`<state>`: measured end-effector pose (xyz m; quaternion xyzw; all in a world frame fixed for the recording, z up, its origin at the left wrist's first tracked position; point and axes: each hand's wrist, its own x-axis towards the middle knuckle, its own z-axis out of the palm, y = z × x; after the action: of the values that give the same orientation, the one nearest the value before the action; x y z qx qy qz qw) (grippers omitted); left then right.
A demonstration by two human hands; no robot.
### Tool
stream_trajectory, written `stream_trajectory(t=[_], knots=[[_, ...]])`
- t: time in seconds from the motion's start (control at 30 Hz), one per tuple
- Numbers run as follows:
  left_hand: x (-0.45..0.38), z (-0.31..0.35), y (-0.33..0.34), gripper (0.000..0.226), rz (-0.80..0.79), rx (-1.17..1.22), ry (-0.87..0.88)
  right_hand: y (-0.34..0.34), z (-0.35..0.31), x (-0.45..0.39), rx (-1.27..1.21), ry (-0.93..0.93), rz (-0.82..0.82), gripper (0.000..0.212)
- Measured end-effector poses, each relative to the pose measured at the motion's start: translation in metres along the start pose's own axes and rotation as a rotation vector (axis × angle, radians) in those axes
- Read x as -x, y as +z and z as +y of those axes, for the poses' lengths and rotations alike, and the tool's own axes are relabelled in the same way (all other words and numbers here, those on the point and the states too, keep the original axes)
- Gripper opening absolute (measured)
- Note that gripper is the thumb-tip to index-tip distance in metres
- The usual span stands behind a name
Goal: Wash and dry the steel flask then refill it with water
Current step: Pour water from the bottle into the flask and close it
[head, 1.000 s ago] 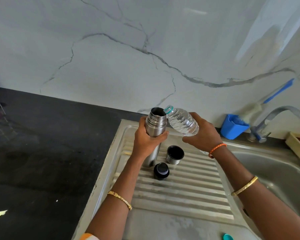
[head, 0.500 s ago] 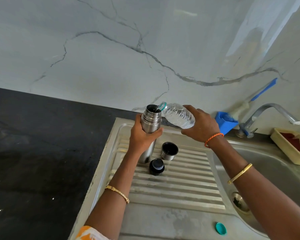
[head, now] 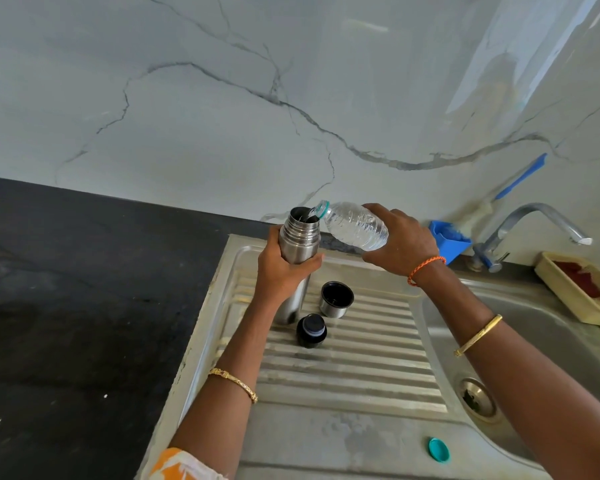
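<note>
The steel flask (head: 298, 242) stands upright and uncapped on the ribbed steel drainboard (head: 354, 372). My left hand (head: 281, 271) grips its body just below the neck. My right hand (head: 400, 239) holds a clear plastic water bottle (head: 355, 225) tipped on its side, its teal-ringed mouth over the flask's opening, with water running in. In front of the flask sit its steel cup lid (head: 336, 299), open side up, and its dark stopper (head: 311, 330).
A teal bottle cap (head: 439, 449) lies near the drainboard's front edge. The sink basin (head: 541, 323) with its drain (head: 477, 398) is on the right, under a steel tap (head: 530, 223). A blue holder (head: 449, 239) and yellow tray (head: 579, 289) stand behind. Black counter (head: 84, 289) lies left.
The bottle has tipped further, from angled beside the flask's rim to its mouth lying over the opening. The left hand keeps its hold on the flask.
</note>
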<state>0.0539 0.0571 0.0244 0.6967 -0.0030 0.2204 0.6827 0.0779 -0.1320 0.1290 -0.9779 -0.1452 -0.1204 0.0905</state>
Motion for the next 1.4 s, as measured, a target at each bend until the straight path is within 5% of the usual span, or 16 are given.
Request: stream_trajectory(t=[1.4], knots=[[0.000,-0.005,-0.003,0.058,-0.024,-0.050,0.018,-0.022,0.000,0.002,0.117,-0.015,0.015,0.076]])
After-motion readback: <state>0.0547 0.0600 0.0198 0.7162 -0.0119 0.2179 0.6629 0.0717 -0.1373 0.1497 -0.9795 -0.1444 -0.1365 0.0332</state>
